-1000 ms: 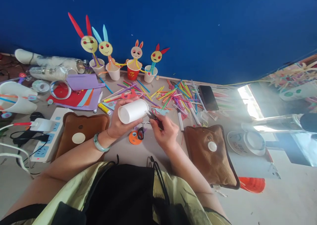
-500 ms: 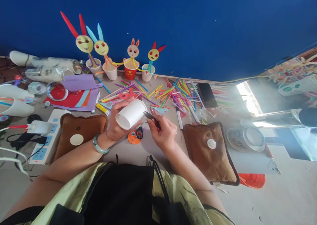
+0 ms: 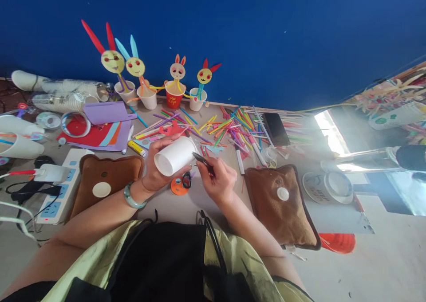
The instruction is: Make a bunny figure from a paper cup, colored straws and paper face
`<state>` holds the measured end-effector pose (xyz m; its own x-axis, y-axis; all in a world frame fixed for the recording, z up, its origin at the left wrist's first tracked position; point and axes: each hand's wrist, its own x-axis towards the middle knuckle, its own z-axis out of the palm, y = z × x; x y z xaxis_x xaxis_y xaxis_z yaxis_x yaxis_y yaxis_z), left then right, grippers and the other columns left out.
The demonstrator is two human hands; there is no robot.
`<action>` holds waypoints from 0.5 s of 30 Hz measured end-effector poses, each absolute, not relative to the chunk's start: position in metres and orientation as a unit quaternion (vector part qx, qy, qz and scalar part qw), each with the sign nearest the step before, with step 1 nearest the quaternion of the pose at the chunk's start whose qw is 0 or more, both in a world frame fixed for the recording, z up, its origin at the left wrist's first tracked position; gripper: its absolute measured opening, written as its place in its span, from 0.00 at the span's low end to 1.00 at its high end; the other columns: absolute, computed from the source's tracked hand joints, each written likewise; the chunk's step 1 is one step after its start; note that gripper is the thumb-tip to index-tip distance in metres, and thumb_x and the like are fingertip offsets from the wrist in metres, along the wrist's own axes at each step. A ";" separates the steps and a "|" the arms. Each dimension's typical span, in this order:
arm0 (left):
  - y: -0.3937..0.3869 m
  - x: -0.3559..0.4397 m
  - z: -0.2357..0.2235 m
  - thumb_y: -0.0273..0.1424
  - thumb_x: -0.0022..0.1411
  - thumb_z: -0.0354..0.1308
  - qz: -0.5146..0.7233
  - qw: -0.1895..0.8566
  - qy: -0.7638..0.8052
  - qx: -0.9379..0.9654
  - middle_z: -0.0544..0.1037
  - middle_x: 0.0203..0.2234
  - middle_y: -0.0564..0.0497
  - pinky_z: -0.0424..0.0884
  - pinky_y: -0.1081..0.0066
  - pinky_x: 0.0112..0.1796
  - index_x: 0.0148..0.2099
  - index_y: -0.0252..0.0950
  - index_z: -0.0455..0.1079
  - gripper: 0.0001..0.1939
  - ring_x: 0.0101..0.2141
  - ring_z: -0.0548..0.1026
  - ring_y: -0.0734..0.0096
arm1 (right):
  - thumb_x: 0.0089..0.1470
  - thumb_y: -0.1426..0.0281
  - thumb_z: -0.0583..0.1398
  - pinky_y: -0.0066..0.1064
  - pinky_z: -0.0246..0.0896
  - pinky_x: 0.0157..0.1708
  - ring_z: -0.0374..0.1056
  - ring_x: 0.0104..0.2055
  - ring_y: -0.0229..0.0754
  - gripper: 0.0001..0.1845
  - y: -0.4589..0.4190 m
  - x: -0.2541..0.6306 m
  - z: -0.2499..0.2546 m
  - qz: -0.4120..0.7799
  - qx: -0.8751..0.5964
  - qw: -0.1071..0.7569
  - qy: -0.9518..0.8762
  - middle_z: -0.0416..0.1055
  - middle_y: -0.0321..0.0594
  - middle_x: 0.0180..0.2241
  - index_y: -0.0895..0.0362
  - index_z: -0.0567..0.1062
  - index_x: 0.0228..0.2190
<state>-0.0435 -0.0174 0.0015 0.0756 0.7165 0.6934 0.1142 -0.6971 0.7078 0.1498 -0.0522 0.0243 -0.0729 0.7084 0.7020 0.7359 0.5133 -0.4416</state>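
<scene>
My left hand (image 3: pixel 159 162) is wrapped round a white paper cup (image 3: pixel 175 156), tilted on its side with its base toward me on the left. In the closed fingers of my right hand (image 3: pixel 218 175) is a slim dark pointed tool (image 3: pixel 203 160); its exact kind is not clear. Its tip meets the right end of the cup, near the rim. Below the cup, an orange paper disc (image 3: pixel 179 186) with drawn eyes lies on the table, and a black loop handle (image 3: pixel 187 179) rests against it.
Several rabbit-faced cup figures, one in a red cup (image 3: pixel 174 99), stand along the blue wall. Coloured sticks (image 3: pixel 229 127) are strewn ahead. Brown cushions (image 3: pixel 274 213) flank my arms. A power strip (image 3: pixel 63 191) is at left, a phone (image 3: pixel 277 129) at right.
The view has shifted slightly. The cup and both hands keep nearly the same pose, with the dark tool's tip still at the cup's right end.
</scene>
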 end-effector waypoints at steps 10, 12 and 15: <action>-0.019 -0.043 0.007 0.34 0.48 0.78 0.592 0.247 0.317 0.698 0.73 0.58 0.40 0.73 0.51 0.57 0.61 0.43 0.59 0.44 0.58 0.75 0.54 | 0.65 0.67 0.61 0.26 0.56 0.23 0.62 0.20 0.33 0.08 -0.053 0.153 0.029 -0.023 -0.490 0.455 -0.743 0.69 0.33 0.21 0.56 0.75 0.33; -0.019 -0.043 0.007 0.33 0.48 0.78 0.594 0.248 0.316 0.697 0.74 0.58 0.39 0.74 0.51 0.57 0.61 0.42 0.59 0.43 0.57 0.76 0.54 | 0.65 0.66 0.61 0.26 0.55 0.23 0.62 0.20 0.33 0.08 -0.053 0.153 0.030 -0.022 -0.492 0.452 -0.744 0.70 0.33 0.21 0.56 0.75 0.33; -0.019 -0.044 0.007 0.34 0.49 0.77 0.588 0.250 0.328 0.696 0.74 0.57 0.38 0.74 0.52 0.57 0.60 0.40 0.59 0.41 0.57 0.77 0.54 | 0.65 0.67 0.61 0.26 0.55 0.23 0.62 0.20 0.32 0.08 -0.054 0.154 0.030 -0.021 -0.493 0.448 -0.746 0.70 0.33 0.21 0.57 0.75 0.33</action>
<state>-0.0438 -0.0193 0.0069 0.0940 0.7505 0.6541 0.1638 -0.6598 0.7334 0.1538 -0.0540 0.0304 -0.1128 0.7156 0.6893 0.7540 0.5135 -0.4097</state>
